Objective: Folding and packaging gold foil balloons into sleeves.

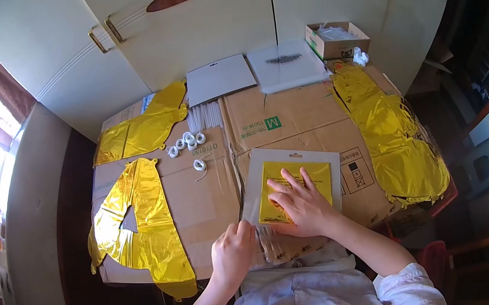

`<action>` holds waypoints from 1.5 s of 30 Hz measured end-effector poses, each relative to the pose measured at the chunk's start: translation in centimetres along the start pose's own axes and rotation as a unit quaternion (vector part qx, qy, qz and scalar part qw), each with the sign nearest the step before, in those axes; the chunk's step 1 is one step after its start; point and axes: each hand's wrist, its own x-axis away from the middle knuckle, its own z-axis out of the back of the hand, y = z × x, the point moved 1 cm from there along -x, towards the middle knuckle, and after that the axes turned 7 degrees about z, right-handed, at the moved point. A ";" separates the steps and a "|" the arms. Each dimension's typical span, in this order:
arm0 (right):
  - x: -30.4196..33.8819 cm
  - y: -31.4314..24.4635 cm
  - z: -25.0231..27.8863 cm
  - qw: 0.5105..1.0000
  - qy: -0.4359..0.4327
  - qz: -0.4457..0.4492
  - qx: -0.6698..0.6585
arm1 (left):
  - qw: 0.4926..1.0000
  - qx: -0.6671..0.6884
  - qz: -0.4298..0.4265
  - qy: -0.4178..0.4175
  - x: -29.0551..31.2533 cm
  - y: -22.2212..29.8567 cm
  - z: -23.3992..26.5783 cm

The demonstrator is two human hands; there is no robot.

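Observation:
My right hand (303, 205) lies flat with spread fingers on a folded gold foil sheet (316, 174). The folded foil rests on a pale card (249, 171) with a hang hole at its top; a clear sleeve seems to cover it. My left hand (234, 254) is closed, its thumb and fingers pressed together by the card's lower left corner. What it grips, if anything, is hidden. Clear film or tape (270, 246) shines just below the card. Left of it lie a flat gold foil balloon (149, 210) and a single roll of white ribbon (199, 165).
Cardboard (201, 205) covers the table. Another gold balloon (141, 131) lies far left, and more (394, 140) are piled right. Several ribbon rolls (180, 144), white straws (205, 117), a stack of cards (220, 79), clear bags (287, 66) and an open box (337, 40) stand farther back.

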 end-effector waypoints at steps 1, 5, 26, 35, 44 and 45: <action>0.0 0.0 -0.1 1.000 0.001 0.003 0.004 | 1.000 0.009 0.004 -0.004 0.0 0.0 -0.4; 0.2 0.2 -0.3 0.999 -0.015 0.010 0.029 | 0.996 0.080 0.002 -0.029 0.1 0.2 -1.2; 0.1 1.2 0.1 0.995 -0.079 0.053 0.039 | 0.989 0.033 -0.146 -0.011 -0.6 -1.7 -1.1; 0.2 0.0 3.4 0.986 -0.039 0.129 0.095 | 0.984 0.081 -0.152 -0.036 1.4 -0.4 -1.1; 2.6 -6.9 -0.2 0.997 0.028 0.061 -0.035 | 0.978 0.122 -0.149 -0.075 1.3 -2.6 -0.8; 2.5 -7.2 -0.4 0.998 0.027 0.054 -0.029 | 0.978 0.126 -0.148 -0.073 1.3 -2.7 -0.9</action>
